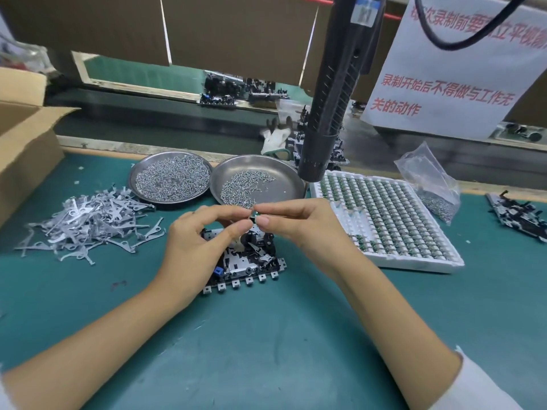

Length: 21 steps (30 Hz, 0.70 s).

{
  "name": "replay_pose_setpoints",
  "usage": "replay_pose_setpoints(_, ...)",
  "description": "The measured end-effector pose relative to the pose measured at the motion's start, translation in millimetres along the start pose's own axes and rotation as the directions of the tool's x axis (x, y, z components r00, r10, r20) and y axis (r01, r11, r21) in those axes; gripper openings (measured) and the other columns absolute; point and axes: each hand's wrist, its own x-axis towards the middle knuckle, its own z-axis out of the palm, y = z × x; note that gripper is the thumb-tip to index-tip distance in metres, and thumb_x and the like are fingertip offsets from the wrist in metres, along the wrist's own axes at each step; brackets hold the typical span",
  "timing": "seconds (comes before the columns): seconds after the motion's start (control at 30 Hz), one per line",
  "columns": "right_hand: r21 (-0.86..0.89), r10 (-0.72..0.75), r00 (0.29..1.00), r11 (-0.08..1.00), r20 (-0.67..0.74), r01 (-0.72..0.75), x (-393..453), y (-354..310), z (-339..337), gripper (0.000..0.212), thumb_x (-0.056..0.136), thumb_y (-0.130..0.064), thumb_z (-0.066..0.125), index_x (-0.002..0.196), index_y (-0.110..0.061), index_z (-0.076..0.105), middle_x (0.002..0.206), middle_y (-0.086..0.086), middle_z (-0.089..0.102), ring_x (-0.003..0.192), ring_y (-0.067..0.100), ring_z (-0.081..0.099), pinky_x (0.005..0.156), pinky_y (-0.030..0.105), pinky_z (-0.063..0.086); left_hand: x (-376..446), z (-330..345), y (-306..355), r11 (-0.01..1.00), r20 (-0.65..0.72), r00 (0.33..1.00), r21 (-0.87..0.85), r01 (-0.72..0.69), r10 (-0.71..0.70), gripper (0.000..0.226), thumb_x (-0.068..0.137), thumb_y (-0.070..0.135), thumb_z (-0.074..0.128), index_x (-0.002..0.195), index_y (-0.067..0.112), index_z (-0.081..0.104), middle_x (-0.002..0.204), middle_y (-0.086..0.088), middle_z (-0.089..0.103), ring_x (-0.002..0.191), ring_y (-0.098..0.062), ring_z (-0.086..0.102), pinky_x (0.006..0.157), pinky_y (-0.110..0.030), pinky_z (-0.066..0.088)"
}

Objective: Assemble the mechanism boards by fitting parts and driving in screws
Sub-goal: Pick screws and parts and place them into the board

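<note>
A black and silver mechanism board (pixel 247 261) lies flat on the green mat at the centre. Just above its far edge, my left hand (pixel 201 235) and my right hand (pixel 293 224) meet fingertip to fingertip. Between them they pinch a tiny black and green part (pixel 254 216); which hand bears it I cannot tell. Behind the hands stand two round metal dishes: the left dish (pixel 133 176) is heaped with screws, the right dish (pixel 284 170) holds a thinner scatter of screws. A black electric screwdriver (pixel 331 93) hangs over the right dish.
A pile of grey metal levers (pixel 88 220) lies at the left. A white tray (pixel 426 261) of small green parts sits at the right, with a plastic bag of screws (pixel 435 187) behind it. A cardboard box (pixel 20 137) stands far left. Another board (pixel 521 216) lies far right.
</note>
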Motion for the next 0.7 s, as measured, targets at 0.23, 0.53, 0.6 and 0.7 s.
replay_pose_setpoints(0.23, 0.043, 0.005, 1.000, 0.999, 0.021, -0.006, 1.8, 4.1, 1.0, 0.020, 0.072, -0.012, 0.076, 0.089, -0.023, 0.078, 0.092, 0.005, 0.075, 0.092, 0.016, 0.070, 0.083, 0.021, 0.052, 0.9, 0.3, 2.2, 0.998, 0.003, 1.000, -0.054, -0.017, 0.017, 0.015, 0.074, 0.019, 0.072, 0.085, 0.029, 0.071, 0.081, 0.005, 0.070, 0.077, -0.001, 0.063, 0.067, -0.008, 0.046)
replay_pose_setpoints(0.53, 0.045, -0.002, 1.000, 0.999, 0.014, 0.001, 0.3, 3.5, 2.6, 0.016, 0.078, -0.008, 0.075, 0.092, -0.016, 0.076, 0.091, 0.007, 0.075, 0.083, 0.016, 0.071, 0.075, 0.021, 0.054, 1.5, -1.6, -0.8, 1.000, 0.032, 0.999, -0.020, -0.003, 0.003, 0.018, 0.076, 0.015, 0.074, 0.085, 0.032, 0.072, 0.083, 0.008, 0.071, 0.083, -0.009, 0.064, 0.074, -0.012, 0.046)
replay_pose_setpoints(0.6, 0.041, -0.004, 1.000, 0.999, 0.014, 0.004, 0.3, 2.8, 2.4, 0.016, 0.077, -0.009, 0.076, 0.090, -0.018, 0.077, 0.090, 0.006, 0.075, 0.084, 0.016, 0.071, 0.075, 0.021, 0.054, 1.5, -2.3, -0.3, 0.999, 0.047, 0.999, -0.030, 0.013, -0.011, 0.014, 0.076, 0.019, 0.073, 0.086, 0.029, 0.072, 0.084, 0.007, 0.072, 0.085, -0.011, 0.065, 0.078, -0.017, 0.048)
replay_pose_setpoints(0.7, 0.011, -0.018, 1.000, 1.000, 0.019, 0.018, 0.7, 2.5, 1.1, 0.015, 0.076, -0.011, 0.076, 0.088, -0.020, 0.077, 0.090, 0.005, 0.075, 0.086, 0.016, 0.071, 0.078, 0.022, 0.053, 1.4, -2.5, 1.0, 0.998, 0.047, 0.999, -0.059, 0.028, -0.026, 0.013, 0.077, 0.016, 0.072, 0.087, 0.024, 0.073, 0.083, 0.002, 0.072, 0.083, -0.009, 0.065, 0.073, -0.014, 0.049)
